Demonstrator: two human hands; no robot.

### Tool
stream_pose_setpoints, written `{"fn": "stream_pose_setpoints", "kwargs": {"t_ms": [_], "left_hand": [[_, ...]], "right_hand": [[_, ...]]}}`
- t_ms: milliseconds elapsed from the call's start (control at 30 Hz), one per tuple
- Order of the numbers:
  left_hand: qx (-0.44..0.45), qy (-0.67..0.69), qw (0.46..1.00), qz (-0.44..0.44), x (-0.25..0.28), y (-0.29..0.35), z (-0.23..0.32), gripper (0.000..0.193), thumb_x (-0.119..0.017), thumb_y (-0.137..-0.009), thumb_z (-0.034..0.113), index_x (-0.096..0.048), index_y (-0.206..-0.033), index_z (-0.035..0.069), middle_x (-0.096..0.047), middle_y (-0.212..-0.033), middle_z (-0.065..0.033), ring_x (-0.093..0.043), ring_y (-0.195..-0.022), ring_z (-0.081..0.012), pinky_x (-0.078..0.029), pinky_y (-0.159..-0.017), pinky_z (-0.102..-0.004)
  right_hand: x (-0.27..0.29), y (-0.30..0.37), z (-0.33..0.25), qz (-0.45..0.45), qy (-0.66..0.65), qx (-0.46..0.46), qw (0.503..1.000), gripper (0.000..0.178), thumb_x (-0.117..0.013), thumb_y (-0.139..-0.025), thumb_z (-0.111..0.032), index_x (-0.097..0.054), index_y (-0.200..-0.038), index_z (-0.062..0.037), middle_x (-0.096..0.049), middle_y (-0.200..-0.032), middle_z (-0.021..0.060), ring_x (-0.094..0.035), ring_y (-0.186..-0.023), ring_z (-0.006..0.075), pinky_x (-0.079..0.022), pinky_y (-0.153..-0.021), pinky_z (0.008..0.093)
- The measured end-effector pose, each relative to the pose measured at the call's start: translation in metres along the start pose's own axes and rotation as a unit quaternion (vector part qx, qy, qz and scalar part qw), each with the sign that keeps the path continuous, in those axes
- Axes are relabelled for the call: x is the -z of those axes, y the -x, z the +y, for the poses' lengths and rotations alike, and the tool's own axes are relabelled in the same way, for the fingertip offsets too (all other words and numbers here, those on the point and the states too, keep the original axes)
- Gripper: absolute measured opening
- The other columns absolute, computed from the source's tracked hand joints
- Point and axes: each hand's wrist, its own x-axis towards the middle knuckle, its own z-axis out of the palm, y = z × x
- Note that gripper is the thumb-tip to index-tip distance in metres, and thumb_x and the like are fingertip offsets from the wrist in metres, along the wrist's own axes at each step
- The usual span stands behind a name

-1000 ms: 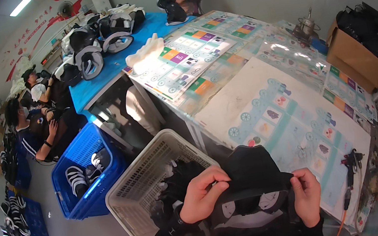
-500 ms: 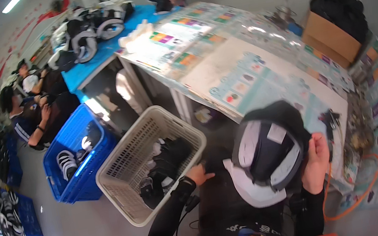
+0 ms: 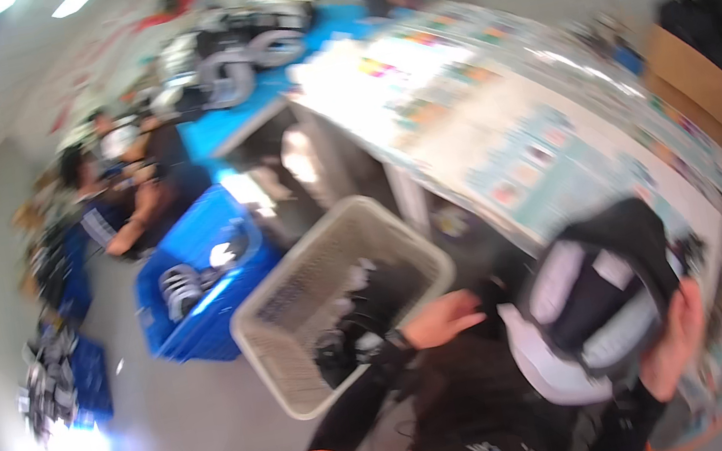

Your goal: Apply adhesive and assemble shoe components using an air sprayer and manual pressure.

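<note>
A cap (image 3: 549, 352), black with a pale brim, is tilted at the right of my lap with its inside turned up. White patches show on its dark lining. My right hand (image 3: 678, 338) is at the cap's right edge with bent fingers that seem to grip it; motion blurs them. To the left of the brim is my left hand (image 3: 442, 318), its fingers stretched out and holding nothing. It hovers by the corner of a beige plastic basket (image 3: 256, 341). Dark items (image 3: 366, 307) lie inside that basket, too blurred to name.
A long table (image 3: 556, 181) with printed sheets under a clear cover runs along the right. Blue baskets (image 3: 163, 333) stand left of the beige one. Caps pile up on a blue table (image 3: 219, 130). Seated people (image 3: 111, 207) work at left. A carton (image 3: 694, 85) holds black goods.
The whole view has shifted, so everything sits further right. Relative to the beige basket, the cap and my right hand have moved slightly right and nearer. My left hand's fingers are more extended.
</note>
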Motion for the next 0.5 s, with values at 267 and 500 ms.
{"fn": "stream_pose_setpoints", "kwargs": {"t_ms": [267, 500], "left_hand": [[-0.133, 0.258, 0.957, 0.005, 0.060, -0.018, 0.119, 0.041, -0.062, -0.103, 0.009, -0.055, -0.143, 0.005, -0.057, -0.134, -0.0035, -0.056, -0.120, -0.0125, -0.048, -0.103, -0.0302], [0.004, 0.311, 0.950, 0.013, 0.079, -0.050, 0.113, 0.024, -0.074, -0.090, 0.004, -0.066, -0.112, 0.002, -0.064, -0.104, 0.0009, -0.059, -0.103, -0.0086, -0.051, -0.092, -0.0272]], "right_hand": [[-0.057, 0.008, 0.026, -0.233, -0.082, -0.108, 0.963, 0.014, -0.055, -0.110, -0.017, -0.051, -0.107, -0.0040, -0.061, -0.103, 0.0016, -0.055, -0.092, 0.0093, -0.044, -0.084, 0.0256], [-0.081, -0.015, 0.050, -0.162, -0.076, -0.143, 0.973, 0.026, -0.057, -0.108, -0.018, -0.065, -0.126, -0.0013, -0.068, -0.127, 0.0087, -0.064, -0.115, 0.0184, -0.048, -0.103, 0.0334]]}}
